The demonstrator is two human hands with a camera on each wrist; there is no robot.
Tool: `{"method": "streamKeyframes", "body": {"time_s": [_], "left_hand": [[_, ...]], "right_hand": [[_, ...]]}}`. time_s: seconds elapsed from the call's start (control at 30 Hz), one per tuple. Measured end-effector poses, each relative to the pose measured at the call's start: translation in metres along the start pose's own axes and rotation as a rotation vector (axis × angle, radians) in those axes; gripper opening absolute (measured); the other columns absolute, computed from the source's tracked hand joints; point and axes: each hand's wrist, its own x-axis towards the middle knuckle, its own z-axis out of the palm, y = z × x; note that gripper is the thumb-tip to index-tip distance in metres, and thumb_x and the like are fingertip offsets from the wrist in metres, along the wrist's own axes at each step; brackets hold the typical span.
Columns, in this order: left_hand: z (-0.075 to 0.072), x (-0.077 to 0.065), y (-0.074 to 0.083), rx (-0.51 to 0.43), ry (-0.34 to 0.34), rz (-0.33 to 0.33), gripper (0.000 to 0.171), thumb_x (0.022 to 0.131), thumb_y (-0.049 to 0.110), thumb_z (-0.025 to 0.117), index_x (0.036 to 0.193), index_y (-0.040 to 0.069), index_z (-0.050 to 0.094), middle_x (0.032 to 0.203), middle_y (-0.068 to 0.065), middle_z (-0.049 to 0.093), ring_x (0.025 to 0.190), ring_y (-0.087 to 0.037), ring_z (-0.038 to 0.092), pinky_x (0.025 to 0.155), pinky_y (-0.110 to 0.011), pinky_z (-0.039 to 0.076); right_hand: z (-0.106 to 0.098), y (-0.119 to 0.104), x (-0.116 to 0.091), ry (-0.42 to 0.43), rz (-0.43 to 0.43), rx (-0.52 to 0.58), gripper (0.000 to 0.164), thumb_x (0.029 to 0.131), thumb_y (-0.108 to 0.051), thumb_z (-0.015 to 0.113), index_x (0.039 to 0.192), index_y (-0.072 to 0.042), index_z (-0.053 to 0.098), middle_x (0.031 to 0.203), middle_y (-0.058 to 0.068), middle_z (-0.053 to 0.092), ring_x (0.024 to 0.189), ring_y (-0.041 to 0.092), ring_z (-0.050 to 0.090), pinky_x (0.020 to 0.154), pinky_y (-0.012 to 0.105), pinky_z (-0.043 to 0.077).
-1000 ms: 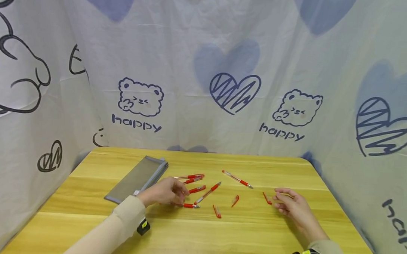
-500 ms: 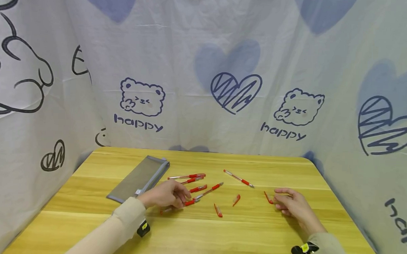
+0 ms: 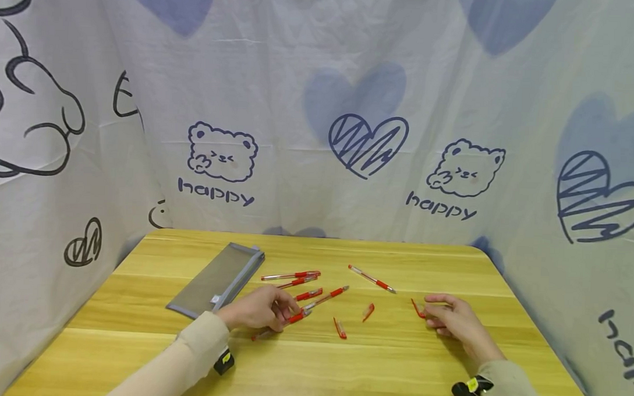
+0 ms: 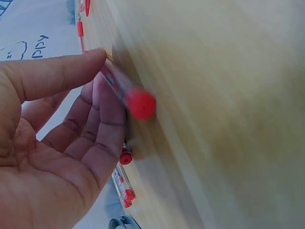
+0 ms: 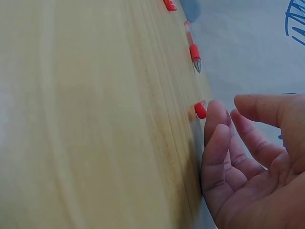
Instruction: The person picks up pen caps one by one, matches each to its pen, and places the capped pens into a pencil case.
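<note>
Between thumb and fingers, my left hand [image 3: 263, 308] pinches a red gel pen [image 3: 297, 317] low over the table. In the left wrist view the pen's red end [image 4: 141, 103] points towards the camera. An uncapped pen [image 3: 328, 298] lies just beyond that hand, beside several capped red pens [image 3: 292, 275]. My right hand [image 3: 456, 321] rests on the table at the right with loosely bent fingers and nothing in them. A red pen cap [image 3: 417, 308] lies by its fingertips, seen also as a red cap [image 5: 200, 109] in the right wrist view.
A grey mesh zip pouch [image 3: 214, 282] lies left of the pens. Two loose caps, one cap [image 3: 339, 329] and another cap [image 3: 368, 311], lie mid-table. Farther back is an uncapped pen [image 3: 372, 278]. A printed white curtain [image 3: 294, 104] encloses the wooden table [image 3: 384, 369].
The pen in my left hand has turned, its red tail end swinging towards the front edge. The left hand has shifted slightly. My right hand has barely moved.
</note>
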Motion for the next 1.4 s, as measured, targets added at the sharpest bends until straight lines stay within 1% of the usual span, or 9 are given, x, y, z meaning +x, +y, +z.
{"method": "streamKeyframes", "body": {"time_s": [0.23, 0.43, 0.63, 0.8, 0.9, 1.03, 1.23, 1.4], "left_hand": [[-0.001, 0.000, 0.000, 0.020, -0.011, -0.003, 0.035, 0.083, -0.019, 0.073, 0.113, -0.001, 0.078, 0.097, -0.017, 0.073, 0.086, -0.019, 0.065, 0.072, -0.021, 0.055], [-0.001, 0.000, 0.001, 0.032, -0.024, -0.014, 0.036, 0.084, -0.020, 0.070, 0.113, 0.000, 0.079, 0.097, -0.016, 0.073, 0.087, -0.019, 0.063, 0.072, -0.022, 0.053], [-0.001, 0.000, 0.000, 0.050, -0.041, 0.010, 0.037, 0.082, -0.019, 0.071, 0.112, 0.000, 0.079, 0.096, -0.015, 0.071, 0.084, -0.016, 0.060, 0.072, -0.021, 0.052], [0.000, 0.001, -0.002, 0.073, -0.045, 0.021, 0.037, 0.080, -0.019, 0.072, 0.111, 0.000, 0.078, 0.093, -0.015, 0.071, 0.081, -0.014, 0.059, 0.071, -0.021, 0.051], [0.000, 0.001, -0.002, 0.079, -0.046, 0.025, 0.038, 0.079, -0.020, 0.072, 0.111, 0.000, 0.079, 0.092, -0.015, 0.071, 0.080, -0.014, 0.059, 0.070, -0.021, 0.051], [0.000, 0.002, -0.002, 0.095, -0.052, 0.034, 0.037, 0.081, -0.018, 0.073, 0.111, 0.001, 0.079, 0.091, -0.013, 0.071, 0.079, -0.012, 0.059, 0.070, -0.021, 0.051], [-0.001, 0.002, -0.002, 0.131, -0.068, 0.053, 0.034, 0.084, -0.018, 0.071, 0.109, 0.003, 0.080, 0.090, -0.012, 0.071, 0.079, -0.010, 0.059, 0.070, -0.020, 0.050], [-0.002, 0.002, -0.001, 0.133, -0.081, 0.060, 0.033, 0.085, -0.018, 0.070, 0.108, 0.004, 0.080, 0.090, -0.012, 0.071, 0.078, -0.010, 0.058, 0.070, -0.020, 0.050]], "right_hand": [[0.003, -0.002, -0.001, -0.006, -0.003, -0.014, 0.048, 0.107, -0.021, 0.066, 0.145, 0.005, 0.053, 0.096, -0.004, 0.077, 0.077, 0.007, 0.072, 0.063, 0.024, 0.057], [0.004, -0.001, 0.001, -0.005, -0.009, -0.029, 0.048, 0.105, -0.021, 0.068, 0.143, 0.006, 0.054, 0.092, -0.004, 0.077, 0.073, 0.008, 0.071, 0.062, 0.024, 0.057], [0.005, -0.001, 0.001, 0.009, -0.011, -0.066, 0.048, 0.103, -0.022, 0.072, 0.140, 0.005, 0.057, 0.092, -0.004, 0.077, 0.071, 0.009, 0.069, 0.062, 0.026, 0.055], [0.008, -0.003, 0.001, 0.023, -0.026, -0.104, 0.045, 0.100, -0.020, 0.075, 0.134, 0.006, 0.060, 0.090, -0.001, 0.073, 0.071, 0.012, 0.066, 0.062, 0.028, 0.053], [0.010, -0.003, 0.000, 0.039, -0.028, -0.126, 0.044, 0.097, -0.017, 0.078, 0.131, 0.006, 0.063, 0.087, -0.001, 0.071, 0.070, 0.013, 0.065, 0.061, 0.028, 0.052], [0.013, -0.002, 0.002, 0.060, -0.037, -0.149, 0.044, 0.094, -0.016, 0.081, 0.128, 0.006, 0.065, 0.084, -0.001, 0.068, 0.067, 0.013, 0.064, 0.058, 0.027, 0.052], [0.016, -0.001, 0.004, 0.083, -0.038, -0.171, 0.036, 0.095, -0.016, 0.081, 0.121, 0.006, 0.068, 0.079, 0.001, 0.065, 0.064, 0.014, 0.061, 0.055, 0.028, 0.051], [0.016, -0.001, 0.005, 0.102, -0.033, -0.227, 0.030, 0.096, -0.019, 0.080, 0.115, 0.004, 0.071, 0.076, 0.002, 0.065, 0.063, 0.014, 0.060, 0.055, 0.029, 0.051]]}}
